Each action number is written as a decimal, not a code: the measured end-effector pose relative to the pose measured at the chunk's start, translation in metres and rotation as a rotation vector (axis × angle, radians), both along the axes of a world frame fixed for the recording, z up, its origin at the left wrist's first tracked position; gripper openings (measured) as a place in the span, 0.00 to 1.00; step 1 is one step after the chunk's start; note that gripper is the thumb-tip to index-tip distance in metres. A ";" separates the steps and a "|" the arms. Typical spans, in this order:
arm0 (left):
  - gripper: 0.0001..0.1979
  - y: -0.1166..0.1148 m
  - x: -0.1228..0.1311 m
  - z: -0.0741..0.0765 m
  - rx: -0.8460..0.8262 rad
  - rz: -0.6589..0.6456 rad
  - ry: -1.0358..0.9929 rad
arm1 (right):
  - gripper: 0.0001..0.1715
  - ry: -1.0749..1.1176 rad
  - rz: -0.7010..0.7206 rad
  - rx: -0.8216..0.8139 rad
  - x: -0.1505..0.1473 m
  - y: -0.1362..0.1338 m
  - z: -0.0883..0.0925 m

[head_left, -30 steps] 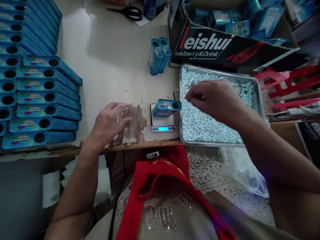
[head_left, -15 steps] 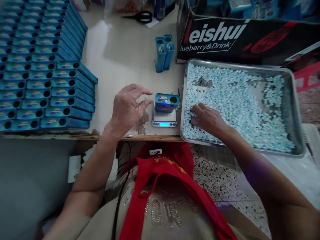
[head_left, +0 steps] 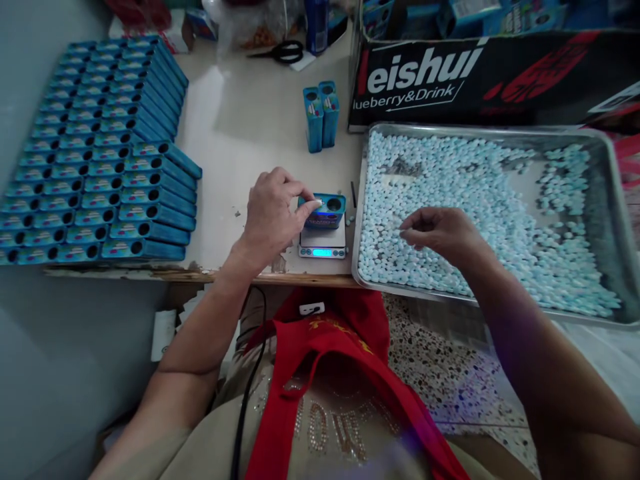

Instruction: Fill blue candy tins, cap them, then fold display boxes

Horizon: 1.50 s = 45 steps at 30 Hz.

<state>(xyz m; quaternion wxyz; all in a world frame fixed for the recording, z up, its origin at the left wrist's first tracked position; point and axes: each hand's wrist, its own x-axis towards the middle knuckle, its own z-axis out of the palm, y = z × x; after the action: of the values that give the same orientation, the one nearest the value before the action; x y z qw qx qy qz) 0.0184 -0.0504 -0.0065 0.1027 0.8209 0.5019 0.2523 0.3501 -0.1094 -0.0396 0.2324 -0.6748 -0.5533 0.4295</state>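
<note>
A small blue tin (head_left: 327,209) with a round hole in its top lies on a little digital scale (head_left: 323,244) near the table's front edge. My left hand (head_left: 273,215) grips the tin's left end, fingers curled over it. My right hand (head_left: 440,233) hovers just above the pale blue candies (head_left: 465,200) in a metal tray (head_left: 607,220), fingers pinched together; what they hold is too small to make out.
Rows of several matching blue tins (head_left: 100,153) are stacked at the left of the table. Two upright tins (head_left: 321,117) stand behind the scale. A black cardboard box (head_left: 480,73) sits behind the tray; scissors (head_left: 283,51) lie at the back.
My left hand moved right and closed on the tin on the scale. My right hand rose out of the candies with its fingers pinched.
</note>
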 end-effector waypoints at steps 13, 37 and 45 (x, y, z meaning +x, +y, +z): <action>0.04 -0.004 -0.018 0.022 -0.032 0.110 -0.021 | 0.04 -0.045 0.316 0.472 -0.100 0.057 0.062; 0.05 -0.016 -0.086 -0.003 -0.135 0.173 -0.126 | 0.14 -0.812 0.347 0.171 -0.038 -0.001 -0.014; 0.05 -0.022 -0.073 0.005 -0.171 0.178 -0.095 | 0.06 -0.219 0.021 0.066 -0.005 0.003 0.006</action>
<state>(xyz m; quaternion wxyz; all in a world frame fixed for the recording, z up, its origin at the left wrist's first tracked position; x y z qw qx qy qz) -0.0544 -0.0721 -0.0016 0.1734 0.7484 0.5871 0.2553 0.3453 -0.1064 -0.0332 0.1881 -0.7039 -0.5962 0.3372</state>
